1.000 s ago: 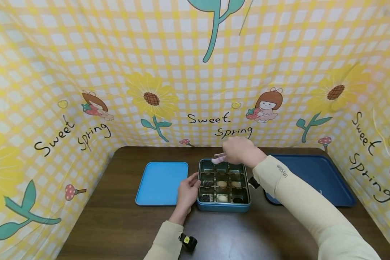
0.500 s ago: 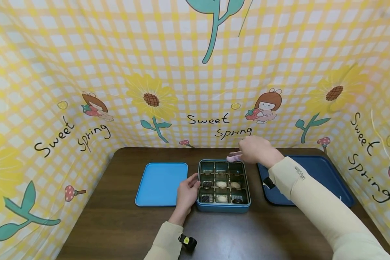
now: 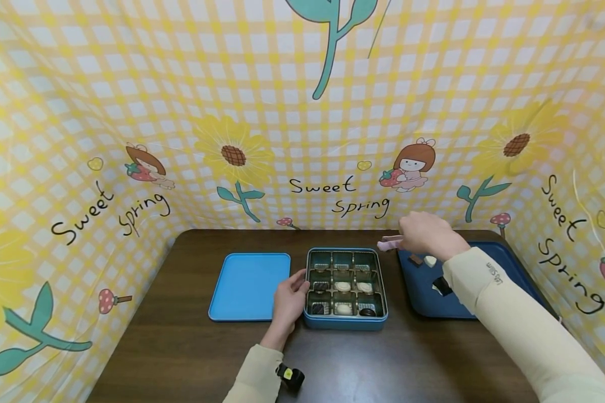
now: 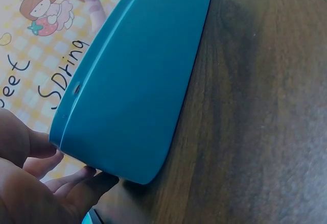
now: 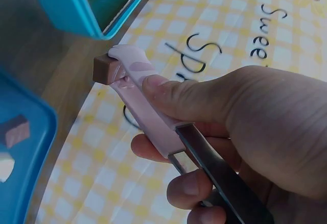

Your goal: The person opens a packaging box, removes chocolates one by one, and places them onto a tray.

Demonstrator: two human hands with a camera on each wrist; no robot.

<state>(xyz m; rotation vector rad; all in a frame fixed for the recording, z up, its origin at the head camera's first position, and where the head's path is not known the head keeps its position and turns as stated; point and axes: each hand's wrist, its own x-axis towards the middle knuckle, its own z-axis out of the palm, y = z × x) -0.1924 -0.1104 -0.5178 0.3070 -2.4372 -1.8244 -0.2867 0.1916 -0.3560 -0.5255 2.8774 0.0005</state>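
My left hand (image 3: 289,297) grips the left wall of a blue tin box (image 3: 345,321), thumb over its rim; its fingers (image 4: 76,183) lie by the tin (image 4: 138,81) in the left wrist view. The tin's compartments hold several chocolates (image 3: 341,286). My right hand (image 3: 426,235) holds pink tongs (image 3: 389,243) above the back left corner of a dark blue tray (image 3: 489,305). The tongs (image 5: 134,71) pinch a brown chocolate cube (image 5: 103,69) at their tips. Two loose chocolates (image 3: 430,261) lie on that tray.
The light blue lid (image 3: 247,285) lies flat to the left of the tin on the dark wooden table (image 3: 181,347). A yellow checked cloth screen (image 3: 302,112) walls the table at the back and both sides.
My right hand has carried the tongs rightward from above the tin's back row to the dark blue tray's back left corner. The left hand and the tin have stayed put.
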